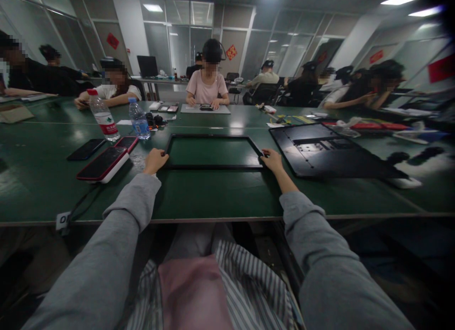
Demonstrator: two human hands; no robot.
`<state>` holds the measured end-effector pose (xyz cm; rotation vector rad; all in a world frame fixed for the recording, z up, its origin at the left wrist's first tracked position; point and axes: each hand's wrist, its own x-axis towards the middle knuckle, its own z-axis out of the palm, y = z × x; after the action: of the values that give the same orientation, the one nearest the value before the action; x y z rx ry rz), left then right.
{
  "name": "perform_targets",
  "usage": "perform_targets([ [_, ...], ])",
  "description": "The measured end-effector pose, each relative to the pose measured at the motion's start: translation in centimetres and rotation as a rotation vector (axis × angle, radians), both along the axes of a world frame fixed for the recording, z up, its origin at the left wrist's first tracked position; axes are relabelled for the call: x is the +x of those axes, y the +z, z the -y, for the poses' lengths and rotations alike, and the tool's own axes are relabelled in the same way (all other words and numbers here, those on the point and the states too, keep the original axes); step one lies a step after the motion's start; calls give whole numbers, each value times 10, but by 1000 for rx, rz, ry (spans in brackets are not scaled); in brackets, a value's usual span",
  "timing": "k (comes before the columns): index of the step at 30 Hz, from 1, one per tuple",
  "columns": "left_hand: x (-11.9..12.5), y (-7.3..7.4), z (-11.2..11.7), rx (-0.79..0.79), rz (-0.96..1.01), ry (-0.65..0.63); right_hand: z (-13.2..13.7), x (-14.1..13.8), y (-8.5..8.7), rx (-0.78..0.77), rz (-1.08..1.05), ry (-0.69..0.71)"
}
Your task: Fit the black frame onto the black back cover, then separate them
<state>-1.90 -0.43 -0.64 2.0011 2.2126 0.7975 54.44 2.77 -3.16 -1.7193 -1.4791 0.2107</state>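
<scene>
A thin black rectangular frame (213, 167), like a monitor bezel, lies on or just above the green table, and the tabletop shows through its opening. My left hand (155, 160) is closed on its left side. On the opposite side, my right hand (273, 159) grips the frame near its right edge, with the fingertips on the strip. To the right of my right hand lies a large black panel (341, 155) with a recessed section showing inner parts.
Phones, one a red-rimmed phone (103, 163) on a white block, lie left. Behind them stand a red-capped bottle (104, 117) and a blue-capped bottle (139, 120). A person (208, 84) works across the green table (213, 197). Plastic bags and cables are at the right.
</scene>
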Motion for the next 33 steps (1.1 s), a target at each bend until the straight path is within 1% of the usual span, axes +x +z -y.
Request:
perform_targets([
  [4, -1, -1, -1, 15, 6, 18, 1, -1, 2, -16, 5, 3],
  [7, -2, -2, -1, 25, 21, -1, 1, -2, 2, -18, 3, 2],
  [13, -1, 0, 0, 31, 85, -14, -3, 1, -2, 10, 7, -1],
  [18, 2, 3, 2, 21, 121, 15, -9, 8, -2, -31, 31, -15],
  [22, 4, 5, 4, -5, 125, 35, -8, 9, 0, -53, 78, 17],
  [27, 3, 6, 3, -3, 107, 29, -1, 2, 1, -56, 101, 42],
  [33, 2, 7, 0, 36, 107, -15, 5, -11, 5, -60, 119, -3],
])
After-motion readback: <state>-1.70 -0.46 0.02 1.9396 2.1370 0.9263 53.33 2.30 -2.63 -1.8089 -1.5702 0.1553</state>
